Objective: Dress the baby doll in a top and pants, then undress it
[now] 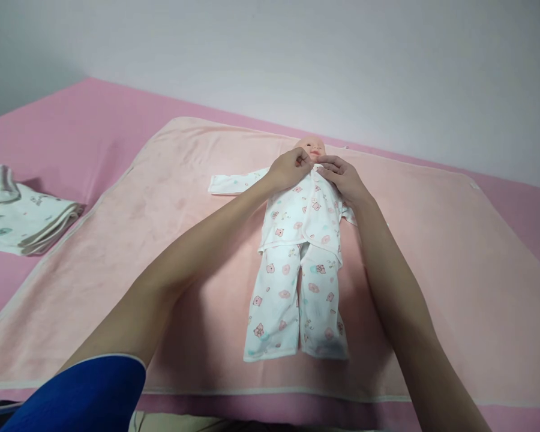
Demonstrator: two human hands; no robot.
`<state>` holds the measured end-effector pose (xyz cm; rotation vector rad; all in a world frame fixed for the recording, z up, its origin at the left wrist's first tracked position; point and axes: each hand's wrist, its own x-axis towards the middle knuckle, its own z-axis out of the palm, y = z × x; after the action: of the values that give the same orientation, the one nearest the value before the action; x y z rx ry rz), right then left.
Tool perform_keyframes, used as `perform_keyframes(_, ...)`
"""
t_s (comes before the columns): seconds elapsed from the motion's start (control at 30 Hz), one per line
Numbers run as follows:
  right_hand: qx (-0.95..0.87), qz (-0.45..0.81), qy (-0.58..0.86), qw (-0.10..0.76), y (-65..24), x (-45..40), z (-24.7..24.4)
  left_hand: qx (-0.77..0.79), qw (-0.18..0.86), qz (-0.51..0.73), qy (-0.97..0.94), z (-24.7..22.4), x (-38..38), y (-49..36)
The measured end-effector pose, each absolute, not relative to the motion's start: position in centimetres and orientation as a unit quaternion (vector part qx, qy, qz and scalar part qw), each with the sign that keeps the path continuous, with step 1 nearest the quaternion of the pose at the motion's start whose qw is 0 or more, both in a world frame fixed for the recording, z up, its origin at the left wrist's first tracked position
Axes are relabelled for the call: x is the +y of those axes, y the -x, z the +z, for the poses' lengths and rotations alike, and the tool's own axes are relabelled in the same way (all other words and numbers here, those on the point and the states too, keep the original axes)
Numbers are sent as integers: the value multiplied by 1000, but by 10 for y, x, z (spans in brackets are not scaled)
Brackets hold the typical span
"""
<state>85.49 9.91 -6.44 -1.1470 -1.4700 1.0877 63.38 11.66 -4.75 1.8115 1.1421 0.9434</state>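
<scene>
A baby doll [312,144] lies on its back, head toward the wall. It wears a white baby shirt [292,213] and matching pants [276,300], printed with small pink bears. At the shirt's neckline, just below the doll's chin, both my hands meet. My left hand [292,168] has its fingers curled and pinched on the collar. My right hand [342,177] pinches the other side of the collar with thumb and forefinger, the other fingers stretched out. The fingertips partly hide the neckline. One sleeve [236,182] lies stretched out to the left; the other is mostly behind my right forearm.
Beneath the doll a peach blanket [432,270] with pale edging is spread over a pink surface [130,108]. Folded printed cloths [31,216] lie at the left, beside the blanket. A pale wall [319,60] rises behind the far edge.
</scene>
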Motion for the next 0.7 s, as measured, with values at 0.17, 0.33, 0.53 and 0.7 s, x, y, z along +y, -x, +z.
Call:
perform_keyframes(0.17, -600, 420, 480, 482, -851, 99, -65, 445, 384, 385, -712, -50, 117, -635)
perform_keyframes(0.33, -589, 386, 505, 499, -842, 98, -64, 455, 391, 381, -704, -53, 118, -637)
perform_keyframes(0.53, -543, 430, 519, 501, -845, 101, -64, 474, 415, 379, -678, -50, 116, -637)
perform_keyframes(0.7, -520, 450, 525, 501, -847, 104, -64, 484, 434, 381, -658, -44, 114, -637)
